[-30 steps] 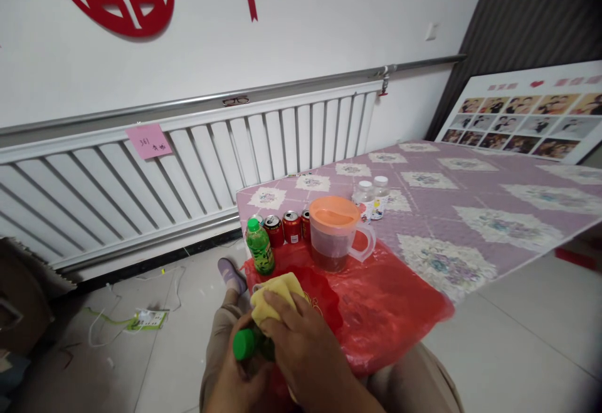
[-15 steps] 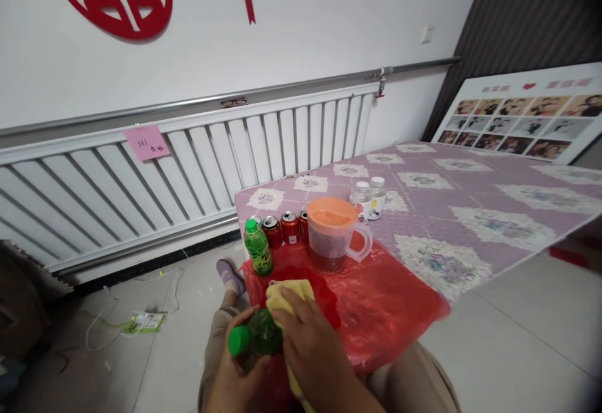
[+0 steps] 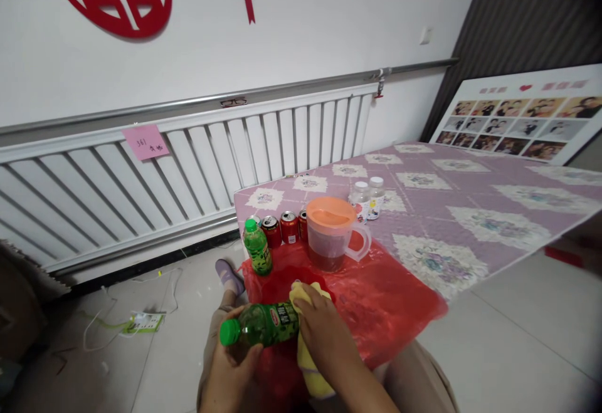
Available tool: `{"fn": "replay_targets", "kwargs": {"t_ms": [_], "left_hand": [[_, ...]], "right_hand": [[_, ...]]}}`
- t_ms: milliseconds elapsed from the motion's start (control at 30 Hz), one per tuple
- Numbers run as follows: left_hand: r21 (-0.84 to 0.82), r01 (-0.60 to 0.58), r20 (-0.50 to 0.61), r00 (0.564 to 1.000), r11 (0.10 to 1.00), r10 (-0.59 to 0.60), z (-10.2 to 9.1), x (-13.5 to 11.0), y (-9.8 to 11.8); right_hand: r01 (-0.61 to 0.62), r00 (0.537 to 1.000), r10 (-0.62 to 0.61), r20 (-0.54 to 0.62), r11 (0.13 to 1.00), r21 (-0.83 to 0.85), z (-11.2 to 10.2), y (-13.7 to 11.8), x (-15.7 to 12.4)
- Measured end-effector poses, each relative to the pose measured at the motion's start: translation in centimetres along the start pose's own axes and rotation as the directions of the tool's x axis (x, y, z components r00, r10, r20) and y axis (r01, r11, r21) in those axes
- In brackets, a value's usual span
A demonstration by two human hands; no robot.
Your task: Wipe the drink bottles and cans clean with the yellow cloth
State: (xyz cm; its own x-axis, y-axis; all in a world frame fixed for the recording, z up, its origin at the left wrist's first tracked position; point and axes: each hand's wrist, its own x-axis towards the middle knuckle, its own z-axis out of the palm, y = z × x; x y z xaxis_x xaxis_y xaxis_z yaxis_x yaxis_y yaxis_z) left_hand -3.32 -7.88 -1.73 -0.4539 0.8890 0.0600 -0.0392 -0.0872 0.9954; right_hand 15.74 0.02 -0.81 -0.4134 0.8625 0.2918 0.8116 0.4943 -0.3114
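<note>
Compared with the earlier frames, the cloth [image 3: 314, 380] has shifted toward the base of the bottle [image 3: 268, 325], exposing the label. The left hand [image 3: 231, 368], palm inward, grips the neck end; the right hand [image 3: 325, 333], fingers bent, grips the cloth against the base end. The bottle is held above the red plastic sheet [image 3: 395, 303], long axis crosswise, cap pointing left.

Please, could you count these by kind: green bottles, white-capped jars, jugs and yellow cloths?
Green bottles: 2 (one in the left hand, one standing)
White-capped jars: 2
Jug: 1
Yellow cloth, in the right hand: 1
Total: 6
</note>
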Motion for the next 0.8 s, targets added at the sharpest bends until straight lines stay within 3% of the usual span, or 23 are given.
{"fn": "replay_targets", "kwargs": {"t_ms": [100,200,333,467,600,700,800], "left_hand": [[-0.021,-0.013,0.018,1.0,1.0,0.013,0.4,-0.1,0.0],[-0.013,-0.049,0.059,0.997,0.999,0.05,0.5,-0.2,0.6],[0.044,-0.013,0.072,0.997,0.999,0.01,0.1,-0.1,1.2],[0.044,0.021,0.061,0.998,0.999,-0.024,-0.6,0.0,0.9],[0.04,0.045,0.103,0.993,0.998,-0.049,-0.8,0.0,0.4],[0.041,0.09,0.11,0.99,0.995,-0.094,-0.8,-0.2,0.4],[0.042,0.096,0.081,0.992,0.995,-0.099,-0.7,-0.6,0.7]], "right_hand": [[0.106,0.991,-0.105,-0.079,0.994,0.011,-0.8,-1.4,-0.3],[0.242,0.955,-0.227,-0.193,0.969,0.056,-1.9,-4.1,-0.9],[0.417,0.896,-0.393,-0.205,0.905,0.089,-2.3,-5.9,-1.0],[0.224,0.968,-0.217,-0.129,0.974,0.042,-1.3,-3.6,-0.4],[0.064,0.998,-0.064,-0.009,0.998,-0.02,-0.4,-0.9,-0.3],[0.033,0.999,-0.033,0.017,0.999,-0.018,0.0,-0.6,-0.4],[0.081,0.997,-0.081,-0.001,0.996,-0.049,0.2,-1.0,-0.6]]}}
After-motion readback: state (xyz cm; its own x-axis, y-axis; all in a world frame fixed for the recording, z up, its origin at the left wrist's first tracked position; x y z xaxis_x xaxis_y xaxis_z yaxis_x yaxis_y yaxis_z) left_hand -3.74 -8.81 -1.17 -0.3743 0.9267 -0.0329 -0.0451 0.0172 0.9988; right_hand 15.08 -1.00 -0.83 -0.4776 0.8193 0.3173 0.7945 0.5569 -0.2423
